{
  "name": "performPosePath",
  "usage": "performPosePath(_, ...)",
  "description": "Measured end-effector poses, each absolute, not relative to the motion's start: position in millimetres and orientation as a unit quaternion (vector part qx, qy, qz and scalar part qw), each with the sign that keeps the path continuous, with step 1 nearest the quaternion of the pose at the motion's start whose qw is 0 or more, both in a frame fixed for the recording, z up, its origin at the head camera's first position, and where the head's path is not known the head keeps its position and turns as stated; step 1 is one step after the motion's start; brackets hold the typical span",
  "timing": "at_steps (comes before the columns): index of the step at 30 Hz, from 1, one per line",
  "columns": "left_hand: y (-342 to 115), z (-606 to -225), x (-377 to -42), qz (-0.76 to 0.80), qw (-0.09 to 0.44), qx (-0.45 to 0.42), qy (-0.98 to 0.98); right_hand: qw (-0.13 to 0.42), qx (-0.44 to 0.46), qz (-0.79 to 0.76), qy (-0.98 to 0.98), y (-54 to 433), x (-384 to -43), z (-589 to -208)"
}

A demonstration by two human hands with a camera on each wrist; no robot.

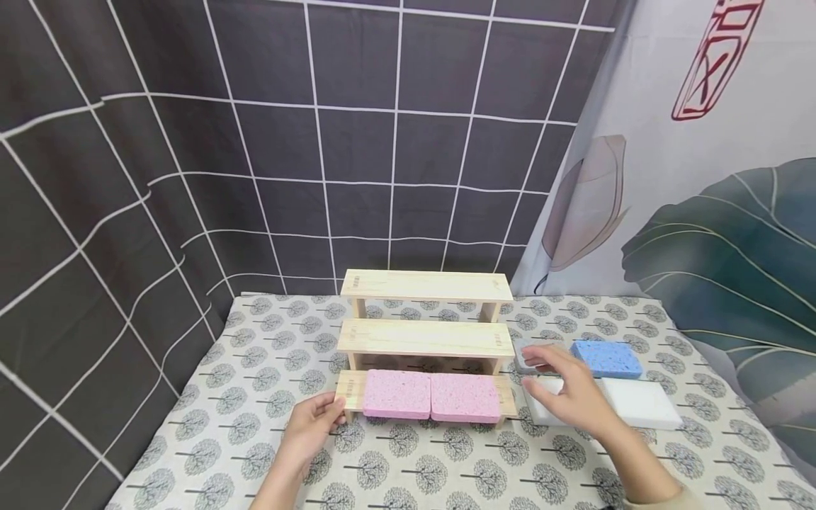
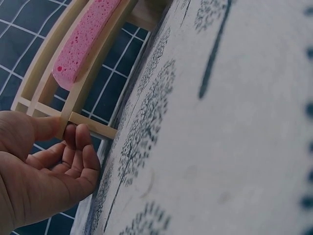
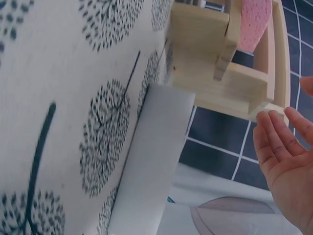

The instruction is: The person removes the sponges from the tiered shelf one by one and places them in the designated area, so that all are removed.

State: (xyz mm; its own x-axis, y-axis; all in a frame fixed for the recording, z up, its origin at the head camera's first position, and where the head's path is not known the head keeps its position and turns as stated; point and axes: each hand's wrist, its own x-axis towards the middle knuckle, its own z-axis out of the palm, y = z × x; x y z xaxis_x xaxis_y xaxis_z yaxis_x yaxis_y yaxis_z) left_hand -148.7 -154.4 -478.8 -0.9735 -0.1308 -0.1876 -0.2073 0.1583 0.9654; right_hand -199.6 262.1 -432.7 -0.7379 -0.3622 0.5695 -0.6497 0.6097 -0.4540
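A three-tier wooden step shelf (image 1: 425, 336) stands on the table. Two pink sponges (image 1: 397, 394) lie side by side on its lowest tier. My left hand (image 1: 314, 423) pinches the left end of that tier between thumb and fingers, seen close up in the left wrist view. To the right of the shelf, my right hand (image 1: 570, 389) hovers over white sponges (image 1: 639, 404) and beside a grey one (image 1: 524, 358), with fingers extended and nothing held. A blue sponge (image 1: 607, 358) lies just behind it. The right hand partly hides the white and grey sponges.
The table is covered with a tree-print cloth (image 1: 255, 368). Behind it hangs a dark grid-patterned curtain (image 1: 357, 142). A light curtain with leaf prints (image 1: 720, 234) hangs at the right.
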Motion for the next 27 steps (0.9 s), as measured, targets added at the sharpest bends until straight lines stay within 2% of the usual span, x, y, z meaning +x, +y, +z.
performPosePath(21, -156, -480, -150, 0.646, 0.029, -0.113, 0.754, 0.171, 0.355, 0.342, -0.853, 240, -194, -441)
performPosePath(27, -156, -480, -149, 0.654, 0.031, -0.111, 0.748, 0.146, 0.341, 0.318, -0.873, 233, -190, -444)
